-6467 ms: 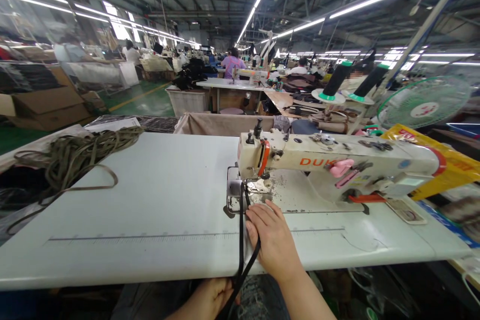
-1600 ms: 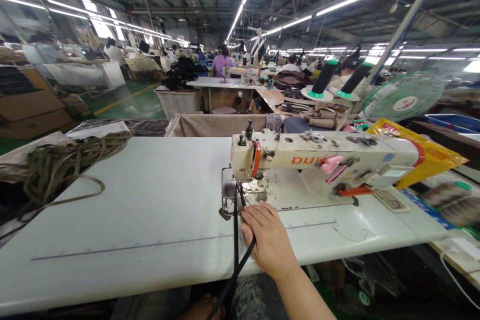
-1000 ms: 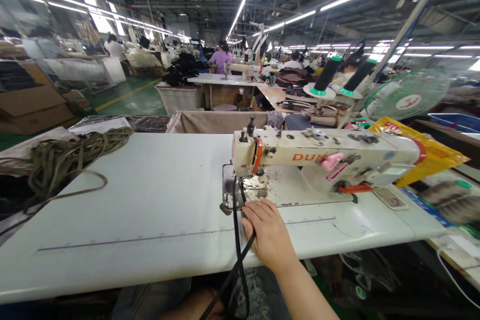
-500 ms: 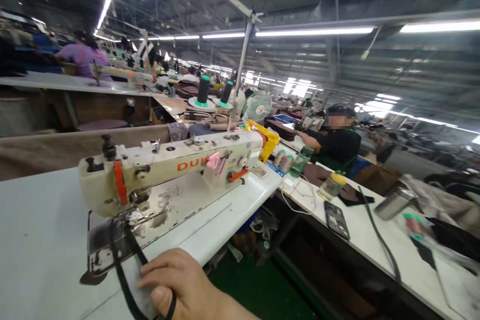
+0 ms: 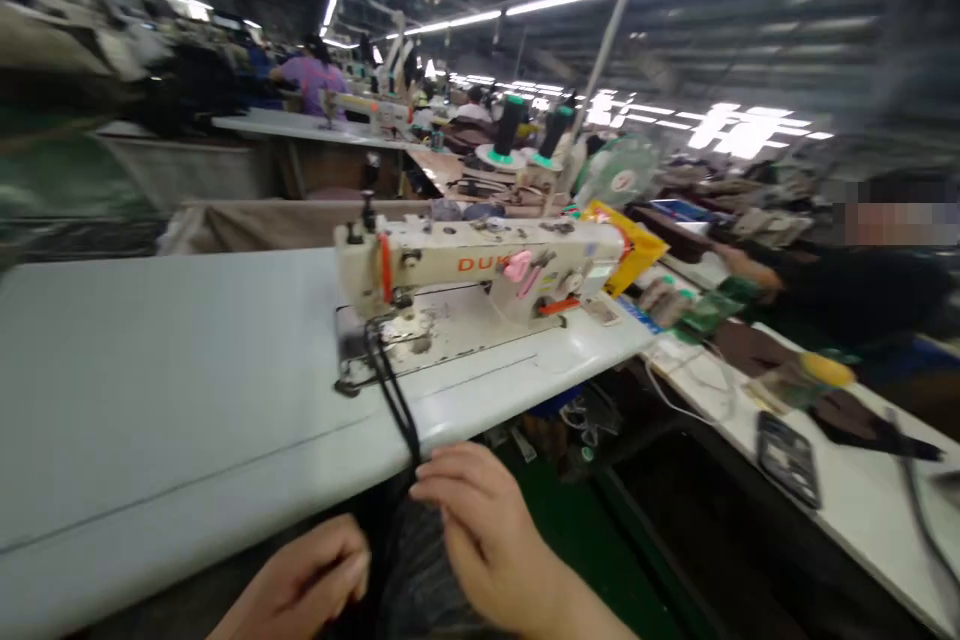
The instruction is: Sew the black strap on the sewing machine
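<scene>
The table (image 5: 172, 350) extends from the machine toward 9 o'clock. The left hand (image 5: 315, 575) is at 7 o'clock from the strap, fingers curled inward; whether it grips anything cannot be told. The strap (image 5: 395, 390), black, runs in two strands from beneath the machine's left end toward 5 o'clock, across the table's front edge. The machine (image 5: 465, 265) stands on the table. The right hand (image 5: 484, 530) is at 5 o'clock from the strands, fingers partly bent, fingertips at the strap; blur hides whether they grip it. Relative to the machine: two black spools (image 5: 531, 130) at 1 o'clock, fan (image 5: 621, 170) at 2, yellow bag (image 5: 634, 255) at 3, and phone (image 5: 787, 458) at 4, flat on the side bench (image 5: 847, 540). A person (image 5: 862, 285) sits at 3 o'clock, beyond the bag.
</scene>
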Available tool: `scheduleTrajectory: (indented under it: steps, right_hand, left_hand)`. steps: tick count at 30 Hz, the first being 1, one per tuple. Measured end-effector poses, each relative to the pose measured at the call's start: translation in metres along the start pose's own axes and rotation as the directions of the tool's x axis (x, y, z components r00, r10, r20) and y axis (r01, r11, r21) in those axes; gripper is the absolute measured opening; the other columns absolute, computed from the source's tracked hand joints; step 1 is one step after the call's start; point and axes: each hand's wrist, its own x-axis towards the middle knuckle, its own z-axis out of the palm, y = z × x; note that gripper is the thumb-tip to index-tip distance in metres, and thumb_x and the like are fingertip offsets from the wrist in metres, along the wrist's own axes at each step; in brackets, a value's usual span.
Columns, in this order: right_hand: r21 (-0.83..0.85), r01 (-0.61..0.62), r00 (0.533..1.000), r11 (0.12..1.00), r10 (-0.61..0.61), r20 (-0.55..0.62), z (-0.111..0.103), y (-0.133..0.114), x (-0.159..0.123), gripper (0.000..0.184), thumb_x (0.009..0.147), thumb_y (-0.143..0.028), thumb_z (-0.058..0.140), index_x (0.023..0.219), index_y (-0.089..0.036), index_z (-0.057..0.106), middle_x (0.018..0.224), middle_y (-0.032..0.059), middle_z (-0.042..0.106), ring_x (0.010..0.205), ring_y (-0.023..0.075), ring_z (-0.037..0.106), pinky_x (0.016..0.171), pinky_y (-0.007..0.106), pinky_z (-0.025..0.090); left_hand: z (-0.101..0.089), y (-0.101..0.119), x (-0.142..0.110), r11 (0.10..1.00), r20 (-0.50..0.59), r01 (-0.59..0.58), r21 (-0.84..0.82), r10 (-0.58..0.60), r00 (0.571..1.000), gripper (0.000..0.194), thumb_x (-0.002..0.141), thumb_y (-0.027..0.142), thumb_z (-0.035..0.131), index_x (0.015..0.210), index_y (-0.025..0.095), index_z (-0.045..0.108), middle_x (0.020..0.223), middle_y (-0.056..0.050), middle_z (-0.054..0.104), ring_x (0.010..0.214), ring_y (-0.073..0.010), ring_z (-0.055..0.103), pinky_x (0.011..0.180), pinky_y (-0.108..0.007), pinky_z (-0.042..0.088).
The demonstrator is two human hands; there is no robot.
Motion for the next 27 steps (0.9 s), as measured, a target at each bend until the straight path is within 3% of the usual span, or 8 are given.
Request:
scheduleTrajectory:
  steps: [2,5,8,11,16,27]
  right_hand:
    - [0.15,-0.07,0.996,0.986,0.061,0.067,-0.006,-0.014,0.013,0.036,0.1,-0.02,0.054,0.133,-0.028,0.067,0.132,0.0088,0.072,0.127,0.0241,0.065,0.111,0.043,0.055]
    - [0.347,-0.257,0.947,0.902,0.162,0.278,-0.003,-0.021,0.026,0.03,0.102,-0.035,0.061,0.129,-0.026,0.069,0.12,0.0075,0.076,0.11,0.0227,0.071,0.099,0.036,0.059]
    - [0.416,-0.422,0.883,0.805,0.261,0.39,0.004,-0.017,0.027,0.022,0.102,-0.04,0.061,0.1,-0.022,0.074,0.084,0.0012,0.072,0.078,0.0166,0.067,0.073,0.026,0.055]
    - [0.409,-0.482,0.86,0.774,0.329,0.391,0.007,-0.008,0.022,0.03,0.098,-0.044,0.064,0.082,-0.02,0.07,0.071,-0.0011,0.06,0.069,0.0142,0.055,0.062,0.024,0.045]
    - [0.43,-0.549,0.82,0.717,0.362,0.444,0.006,0.003,0.015,0.032,0.097,-0.048,0.064,0.082,-0.02,0.069,0.067,-0.0026,0.051,0.066,0.0134,0.048,0.059,0.024,0.04]
    - [0.499,-0.651,0.752,0.572,0.396,0.527,0.009,0.016,0.01,0.037,0.091,-0.057,0.07,0.093,-0.02,0.072,0.069,-0.0018,0.059,0.066,0.0144,0.054,0.063,0.027,0.047]
  left_hand:
    - [-0.006,0.009,-0.001,0.983,0.14,-0.182,-0.025,0.184,0.973,0.051,0.097,0.066,0.054,0.077,0.023,0.071,0.08,-0.001,0.066,0.079,-0.0191,0.061,0.075,-0.032,0.051]
    - [-0.015,0.028,-0.003,0.957,0.155,-0.285,-0.057,0.29,0.944,0.038,0.101,0.05,0.057,0.085,0.019,0.072,0.088,-0.003,0.065,0.084,-0.0171,0.06,0.076,-0.028,0.046]
    - [-0.022,0.039,-0.004,0.962,0.109,-0.269,-0.038,0.271,0.956,0.03,0.1,0.043,0.061,0.088,0.019,0.073,0.087,-0.002,0.064,0.083,-0.0162,0.059,0.077,-0.027,0.044]
    - [-0.024,0.036,-0.005,0.977,0.085,-0.208,-0.052,0.212,0.974,0.026,0.097,0.041,0.065,0.086,0.018,0.071,0.085,-0.001,0.066,0.083,-0.0171,0.058,0.076,-0.028,0.042]
    - [-0.019,0.027,0.0,0.986,0.087,-0.126,-0.106,0.136,0.987,0.023,0.093,0.039,0.066,0.085,0.017,0.07,0.085,-0.001,0.067,0.083,-0.0178,0.058,0.075,-0.028,0.042]
    - [-0.023,0.029,0.002,0.991,0.02,-0.086,-0.099,0.088,0.996,0.025,0.09,0.04,0.062,0.079,0.018,0.067,0.08,-0.002,0.065,0.079,-0.0177,0.056,0.072,-0.028,0.041]
